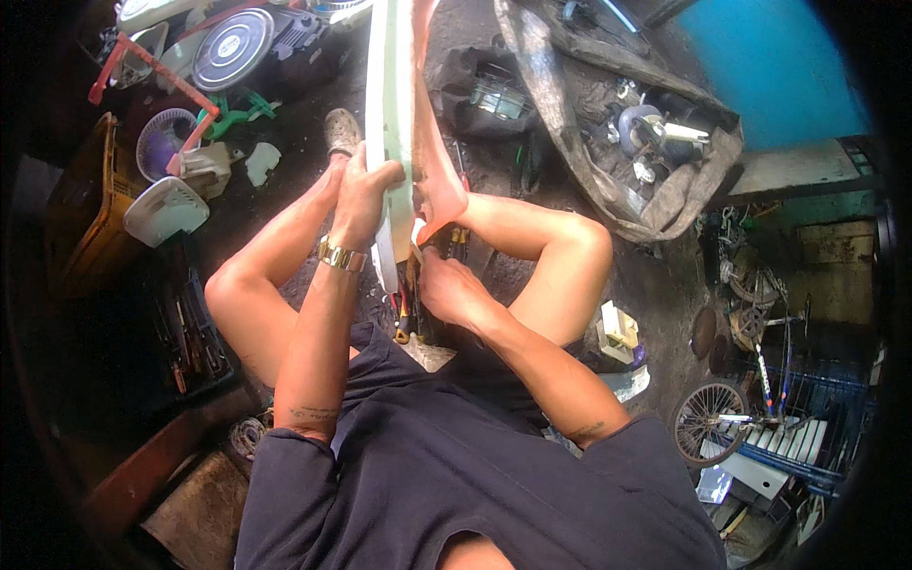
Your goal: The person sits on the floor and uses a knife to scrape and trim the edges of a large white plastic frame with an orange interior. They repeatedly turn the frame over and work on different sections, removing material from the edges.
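Between my bent legs a long board-like piece (389, 85), white and pale green, stands lengthwise, with a pink sheet (442, 199) along its right side. My left hand (363, 195) is closed around the piece at mid-length, its thumb over the green face. My right hand (446, 285) is closed low beside the piece's near end and the pink sheet's lower corner; what its fingers hold is partly hidden and I cannot make it out. Just below the hands lie several hand tools (404, 318) with yellow, red and black handles.
Plastic pieces and a round lid (231, 49) lie upper left, beside a yellow crate (90, 218). A dark tool box (190, 342) sits left. A large crumpled sack (589, 190) with parts lies upper right. A bicycle wheel (711, 423) and metal pieces lie right. A blue panel (788, 66) stands behind.
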Demonstrator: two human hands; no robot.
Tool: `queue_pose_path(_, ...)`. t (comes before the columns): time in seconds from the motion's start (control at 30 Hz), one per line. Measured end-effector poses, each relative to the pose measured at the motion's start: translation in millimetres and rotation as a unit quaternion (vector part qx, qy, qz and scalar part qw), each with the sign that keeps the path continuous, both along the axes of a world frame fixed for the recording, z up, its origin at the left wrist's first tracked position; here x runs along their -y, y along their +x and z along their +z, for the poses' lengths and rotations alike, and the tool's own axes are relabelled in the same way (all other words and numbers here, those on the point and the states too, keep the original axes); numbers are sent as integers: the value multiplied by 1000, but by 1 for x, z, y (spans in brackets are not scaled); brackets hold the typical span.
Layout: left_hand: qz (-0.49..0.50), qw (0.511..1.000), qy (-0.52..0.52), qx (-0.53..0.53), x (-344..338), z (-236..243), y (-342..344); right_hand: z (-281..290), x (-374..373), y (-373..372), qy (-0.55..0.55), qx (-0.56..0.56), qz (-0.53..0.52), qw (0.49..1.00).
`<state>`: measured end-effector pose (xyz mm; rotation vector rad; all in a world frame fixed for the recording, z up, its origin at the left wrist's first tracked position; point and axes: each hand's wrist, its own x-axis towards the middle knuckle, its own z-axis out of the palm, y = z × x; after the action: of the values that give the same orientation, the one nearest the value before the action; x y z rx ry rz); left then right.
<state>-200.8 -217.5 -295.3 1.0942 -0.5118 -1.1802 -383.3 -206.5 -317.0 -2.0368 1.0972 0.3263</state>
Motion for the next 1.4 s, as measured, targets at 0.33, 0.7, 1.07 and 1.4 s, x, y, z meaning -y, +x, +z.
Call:
queue_pose_path(0.33, -8, 1000, -14, 10, 7, -17, 30, -20, 3, 10, -46, 42, -45, 997)
queue_pose_path(0.7, -8, 1000, 0, 2, 6, -11, 14, -29, -33, 2, -56, 24, -94, 994)
queue_pose_path(1.07, 49, 994, 16, 96, 6, -27, 20, -40, -27, -9, -93, 147, -22, 984)
queue_pose_path(1.4, -74, 995, -14, -64, 10, -5, 9, 16, -20, -43, 205, 222, -246, 921)
